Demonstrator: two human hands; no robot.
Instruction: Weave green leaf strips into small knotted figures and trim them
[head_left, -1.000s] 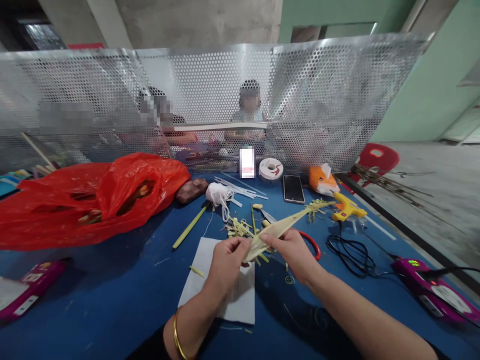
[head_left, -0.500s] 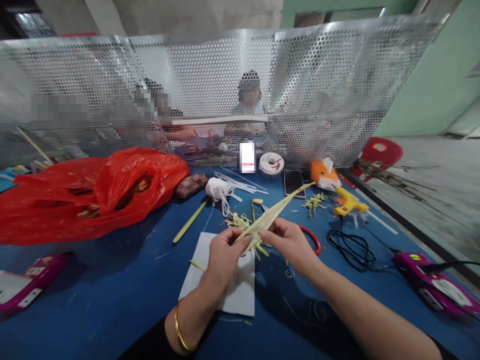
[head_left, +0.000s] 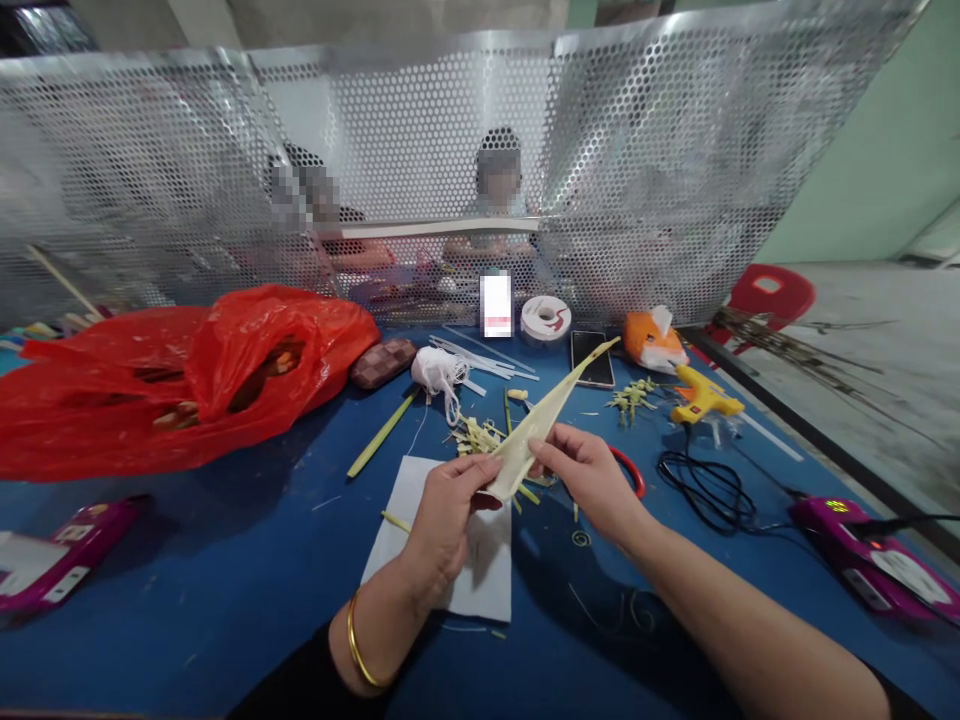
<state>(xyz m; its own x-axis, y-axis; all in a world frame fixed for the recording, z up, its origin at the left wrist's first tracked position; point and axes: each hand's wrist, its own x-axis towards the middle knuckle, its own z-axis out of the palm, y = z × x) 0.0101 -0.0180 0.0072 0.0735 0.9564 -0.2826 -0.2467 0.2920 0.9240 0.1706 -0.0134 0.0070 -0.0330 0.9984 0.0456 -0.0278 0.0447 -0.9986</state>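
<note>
A pale yellow-green husk-like leaf (head_left: 544, 415), pointed at its far end, is held up over the table between both hands. My left hand (head_left: 454, 510) pinches its wide near end between thumb and fingers. My right hand (head_left: 589, 475) is closed on its right edge, thumb on top. Below lie a white sheet of paper (head_left: 480, 590) and a pile of pale green cut strips (head_left: 476, 437), partly hidden by the leaf. A red scissor-like handle (head_left: 634, 472) shows beside my right hand.
A red plastic bag (head_left: 187, 370) fills the left side. Farther back are a ball of white string (head_left: 439, 370), a ribbon spool (head_left: 545, 320) and a phone (head_left: 592, 360). At right are a yellow glue gun (head_left: 705, 395) and a purple power box (head_left: 862, 560). A perforated metal screen (head_left: 420, 130) stands behind.
The leaf has turned so that its broad face shows more, its near end opened wider. My right hand has shifted slightly along its edge. The view has tilted slightly down.
</note>
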